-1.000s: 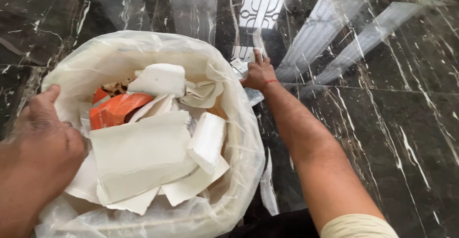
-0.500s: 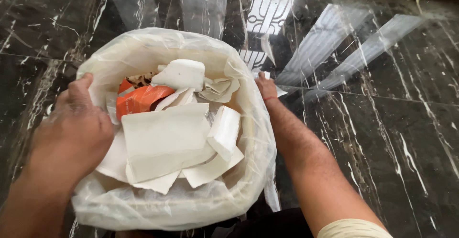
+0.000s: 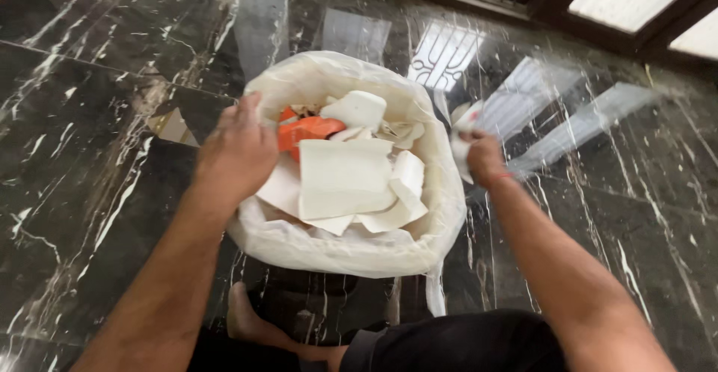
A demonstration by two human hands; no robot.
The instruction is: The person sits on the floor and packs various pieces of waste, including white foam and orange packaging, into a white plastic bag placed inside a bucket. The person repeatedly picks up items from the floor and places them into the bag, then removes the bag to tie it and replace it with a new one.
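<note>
At the far left, a small pale triangular scrap (image 3: 173, 127) lies on the dark, white-veined marble floor (image 3: 82, 155), apart from everything else. Just right of it, the left hand (image 3: 238, 154) reaches in from the near left and rests on the left rim of a bin lined with a thin, translucent white plastic bag (image 3: 351, 248). The fingers are curled over the rim, pressing the bag film against it; how firmly they pinch the film cannot be told, since the back of the hand hides the fingertips.

The bin stands in the middle of the scene, on the floor, with the bag's edge folded out over its rim all round. Inside, a crumpled orange wrapper (image 3: 307, 130) sits at the far left, just beside the left hand. Right of it lie a large flat sheet of white card (image 3: 344, 179) in the middle, a white foam block (image 3: 357, 109) at the far side and another white block (image 3: 408, 176) toward the right, over loose paper pieces.

At the bin's right rim, the right hand (image 3: 482, 157) is closed around a bunched handful of white bag film (image 3: 462, 134), or possibly a crumpled wrapper, the blur leaves that unclear. A thin red thread circles that wrist. Near the bottom, a bare foot (image 3: 250, 326) shows under the bin's near edge.
</note>
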